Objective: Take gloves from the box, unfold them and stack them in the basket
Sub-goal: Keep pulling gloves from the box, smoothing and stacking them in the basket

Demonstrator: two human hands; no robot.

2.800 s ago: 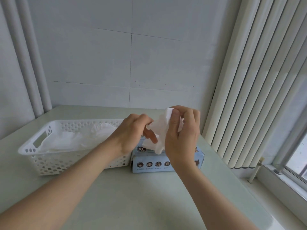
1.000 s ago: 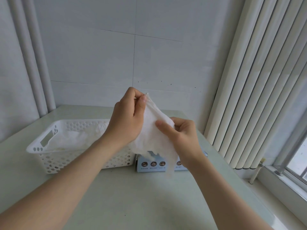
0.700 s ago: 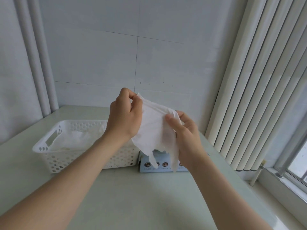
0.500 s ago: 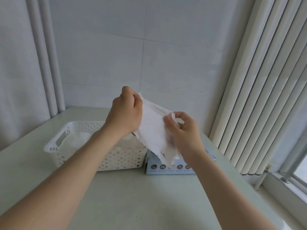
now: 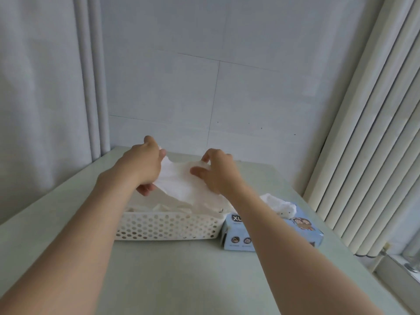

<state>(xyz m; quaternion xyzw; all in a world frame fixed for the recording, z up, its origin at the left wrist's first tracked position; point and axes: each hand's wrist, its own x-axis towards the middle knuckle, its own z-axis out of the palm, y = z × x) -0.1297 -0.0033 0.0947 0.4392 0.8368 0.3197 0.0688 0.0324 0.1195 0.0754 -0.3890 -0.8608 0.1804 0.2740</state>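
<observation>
A thin white glove [image 5: 181, 180] is stretched flat between my two hands, just above the white perforated basket [image 5: 168, 226]. My left hand [image 5: 145, 164] pinches its left end and my right hand [image 5: 218, 171] grips its right end. White gloves [image 5: 172, 206] lie piled inside the basket, partly hidden by my arms. To the basket's right stands the light blue glove box [image 5: 300, 233] marked XL, with a white glove [image 5: 279, 204] poking out of its top slot.
The basket and box sit on a pale green table [image 5: 181, 273] against a white wall. Vertical blinds [image 5: 372, 133] hang close on the right, and pale pipes [image 5: 91, 76] run down the left corner. A window sill [image 5: 404, 276] lies low right.
The glove went from bunched at chest height above the box to spread out. Both hands carried it left and down, over the basket.
</observation>
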